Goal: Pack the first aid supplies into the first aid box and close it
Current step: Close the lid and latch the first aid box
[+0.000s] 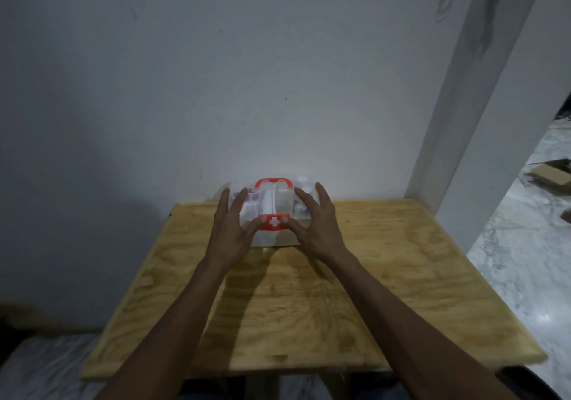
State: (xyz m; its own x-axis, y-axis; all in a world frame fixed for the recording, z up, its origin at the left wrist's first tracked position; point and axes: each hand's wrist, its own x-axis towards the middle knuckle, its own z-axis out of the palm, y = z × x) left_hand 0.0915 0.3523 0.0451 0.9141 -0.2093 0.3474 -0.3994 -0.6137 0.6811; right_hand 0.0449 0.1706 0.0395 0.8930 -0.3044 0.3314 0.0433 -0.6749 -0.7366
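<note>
I'm pressing both thumbs on the red cross-marked latch point(273, 222) of the clear plastic first aid box point(272, 211), left hand point(231, 229) and right hand point(315, 223) splayed over its lid. I judge closing is underway; next, firm downward pressure to snap it.

At the middle of the frame, the first aid box point(272, 214) is clear plastic with a red handle point(273, 182) and a red latch point(273, 222) bearing a white cross. The surface point(309, 291) below it is pale yellow-brown plywood with darker wavy grain. The wall point(216, 75) above is plain grey-white with a few dark marks, and the floor point(522, 260) at right is white marbled with grey veins.
</note>
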